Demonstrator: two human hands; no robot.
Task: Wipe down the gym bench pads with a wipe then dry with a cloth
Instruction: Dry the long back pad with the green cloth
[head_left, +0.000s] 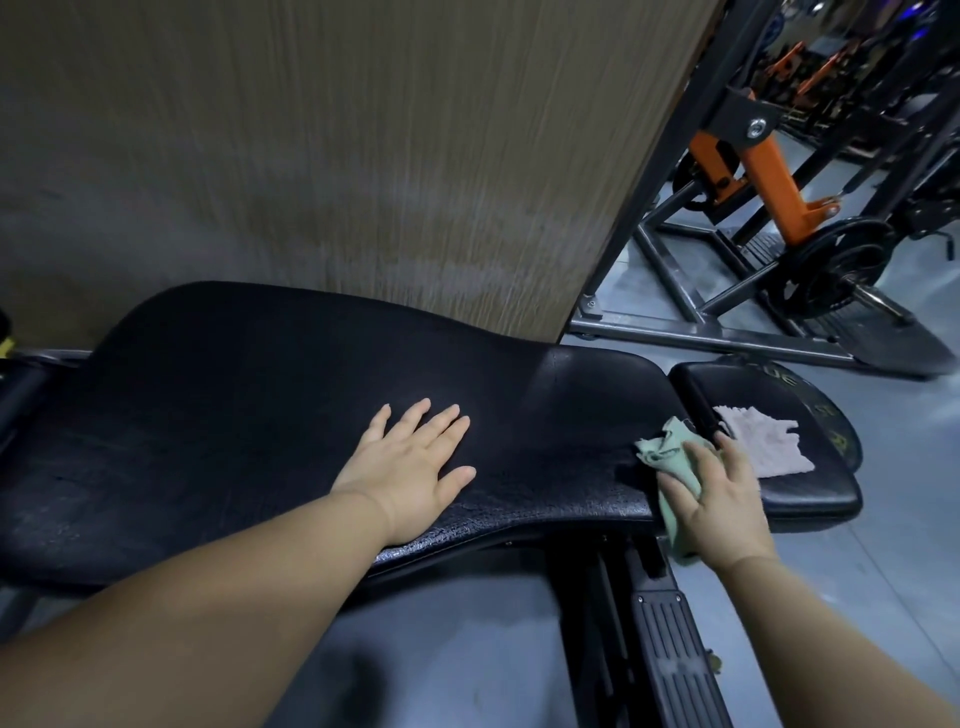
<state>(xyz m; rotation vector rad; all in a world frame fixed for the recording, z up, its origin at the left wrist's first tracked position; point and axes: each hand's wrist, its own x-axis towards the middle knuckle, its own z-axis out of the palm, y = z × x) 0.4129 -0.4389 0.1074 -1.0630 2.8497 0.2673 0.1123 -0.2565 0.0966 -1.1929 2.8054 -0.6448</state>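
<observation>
A long black back pad (234, 395) of the gym bench runs across the middle of the view, its near edge cracked. To its right lies the smaller black seat pad (810, 493). My left hand (410, 467) rests flat on the back pad, fingers spread, holding nothing. My right hand (722, 499) presses a pale green cloth (670, 457) against the right end of the back pad, by the gap between the pads. A pale pink cloth (763, 441) lies loose on the seat pad, just beyond my right hand.
A wood-grain panel (363, 156) stands directly behind the bench. The bench's black frame and ribbed foot plate (670, 654) sit below the pads. On the grey floor at right stands an orange and black weight machine (769, 176) with a weight plate (836, 265).
</observation>
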